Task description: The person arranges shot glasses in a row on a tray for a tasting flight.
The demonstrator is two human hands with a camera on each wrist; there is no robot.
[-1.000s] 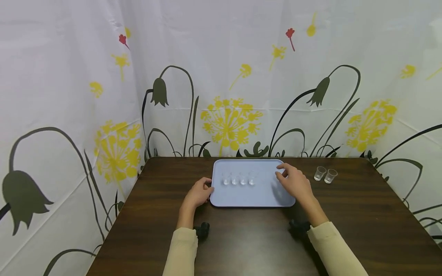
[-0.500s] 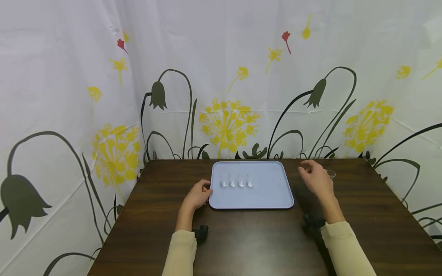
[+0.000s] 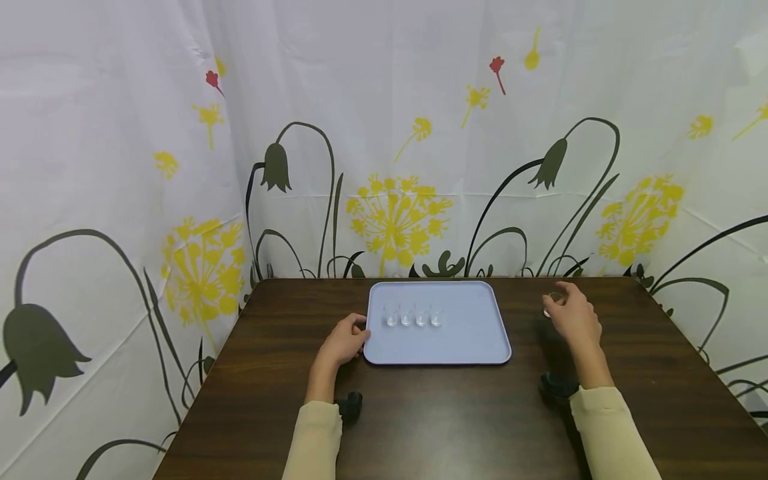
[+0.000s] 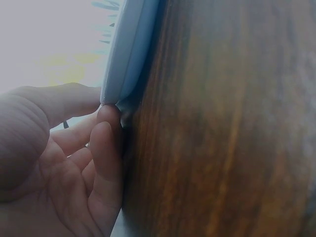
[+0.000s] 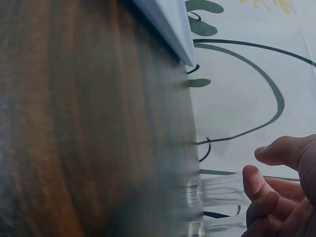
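Right wrist shows two cups — head, one — by parted, seemingly empty fingers; left fingers pinch tray.

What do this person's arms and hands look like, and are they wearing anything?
Both the left hand and the right hand are bare, without gloves. The left sleeve and right sleeve are plain pale yellow, stopping short of the hands. A small black device shows beside each cuff, left and right; no cables are visible.

Left grip: thumb and fingertip pinching
Right grip: thumb and forefinger parted
Arms: both stretched forward
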